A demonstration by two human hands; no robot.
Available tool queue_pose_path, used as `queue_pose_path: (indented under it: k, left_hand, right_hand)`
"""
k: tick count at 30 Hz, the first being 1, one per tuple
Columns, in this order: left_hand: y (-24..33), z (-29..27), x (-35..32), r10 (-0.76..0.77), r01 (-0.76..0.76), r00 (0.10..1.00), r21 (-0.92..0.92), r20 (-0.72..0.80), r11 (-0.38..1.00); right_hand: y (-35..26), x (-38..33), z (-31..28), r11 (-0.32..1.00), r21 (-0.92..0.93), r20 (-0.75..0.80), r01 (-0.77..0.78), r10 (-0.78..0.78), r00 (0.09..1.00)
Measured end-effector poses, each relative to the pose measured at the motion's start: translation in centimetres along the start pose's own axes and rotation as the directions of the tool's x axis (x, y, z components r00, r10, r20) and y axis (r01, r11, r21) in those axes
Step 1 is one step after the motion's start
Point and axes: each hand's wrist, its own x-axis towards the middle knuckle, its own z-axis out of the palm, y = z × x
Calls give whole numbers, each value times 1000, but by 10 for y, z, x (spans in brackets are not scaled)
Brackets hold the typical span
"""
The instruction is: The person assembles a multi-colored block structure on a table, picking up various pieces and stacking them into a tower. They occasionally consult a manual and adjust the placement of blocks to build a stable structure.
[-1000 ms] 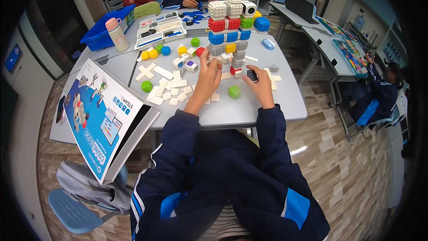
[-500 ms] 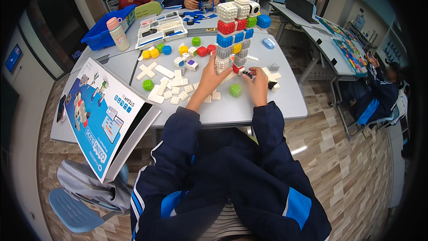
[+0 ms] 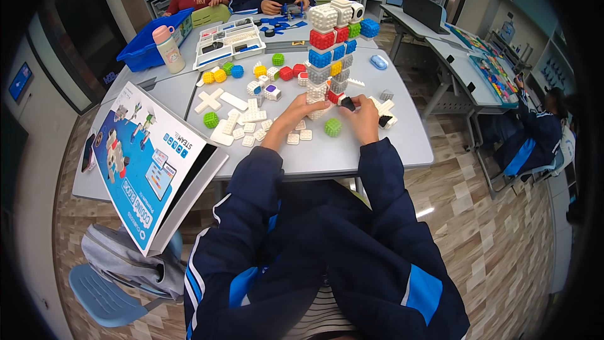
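Observation:
A tall tower of studded cube blocks [image 3: 320,58] stands upright on the table, white at the top, then red, blue and grey layers. My left hand [image 3: 298,116] is closed around its white lower left side. Beside the red block [image 3: 335,97] low on the tower, my right hand [image 3: 365,118] pinches a small black block [image 3: 347,104]. Whether the black block touches the tower I cannot tell. A loose green block [image 3: 333,127] lies between my hands, and white connector pieces [image 3: 385,111] lie just right of my right hand.
White flat plates [image 3: 255,115] and coloured blocks lie left of the tower. Farther back are a sorting tray [image 3: 229,44], a bottle [image 3: 167,50] and a blue bin [image 3: 151,44]. A large box [image 3: 157,170] leans at the table's left edge. Two people sit across the table.
My left hand has slid lower on the tower. The black block in my right hand has turned and shows more of itself. The person in red has raised a hand to the chair back.

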Motion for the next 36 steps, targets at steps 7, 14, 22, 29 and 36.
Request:
queue_pose_path:
  k: [7, 14, 22, 29, 36]
  left_hand:
    - [-7, -8, 4, -30, 28, 999, 62, 25, 998]
    - [-13, -12, 10, -67, 66, 998, 121, 9, 990]
    - [-12, -15, 10, -90, 92, 996, 208, -18, 974]
    - [-6, -13, 6, -82, 82, 997, 151, -6, 985]
    - [5, -3, -5, 71, -55, 994, 164, -89, 985]
  right_hand:
    - [7, 12, -2, 995, 58, 54, 77, -80, 995]
    - [13, 24, -3, 984, 115, 124, 138, -152, 981]
    - [21, 30, 5, 987, 120, 148, 111, -128, 981]
    - [14, 19, -1, 980, 121, 135, 157, -173, 976]
    - [21, -10, -19, 968, 219, 24, 121, -129, 991]
